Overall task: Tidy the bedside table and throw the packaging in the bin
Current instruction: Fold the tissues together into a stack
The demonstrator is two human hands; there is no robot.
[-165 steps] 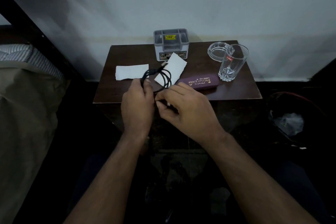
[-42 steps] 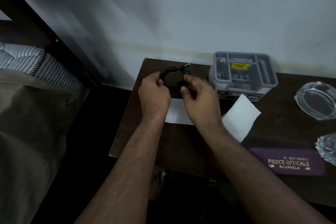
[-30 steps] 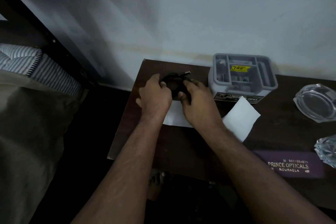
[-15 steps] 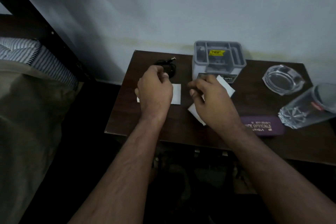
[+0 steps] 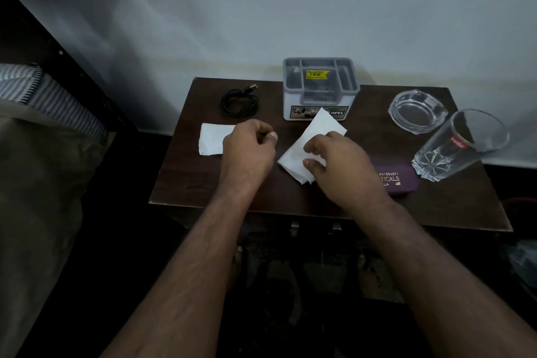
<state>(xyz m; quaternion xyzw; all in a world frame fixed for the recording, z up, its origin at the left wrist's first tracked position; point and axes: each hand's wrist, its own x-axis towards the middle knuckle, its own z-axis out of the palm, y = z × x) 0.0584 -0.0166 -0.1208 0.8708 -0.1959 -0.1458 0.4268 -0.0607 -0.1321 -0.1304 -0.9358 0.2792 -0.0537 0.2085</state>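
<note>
flat white paper slip point(image 5: 211, 139) partly hidden under loosely curled, empty left hand point(image 5: 249, 146) | coiled black cable point(image 5: 239, 102) beyond it | right hand point(image 5: 338, 166) pinching creased white paper wrapper point(image 5: 313, 139), covering purple spectacle case point(image 5: 399, 180) lettering

we had a single head view, looking forward and steeply down from close above the bedside table point(image 5: 334, 206); the wall point(image 5: 290, 9) filled twelve o'clock, bedding point(image 5: 43, 154) nine o'clock.
</note>
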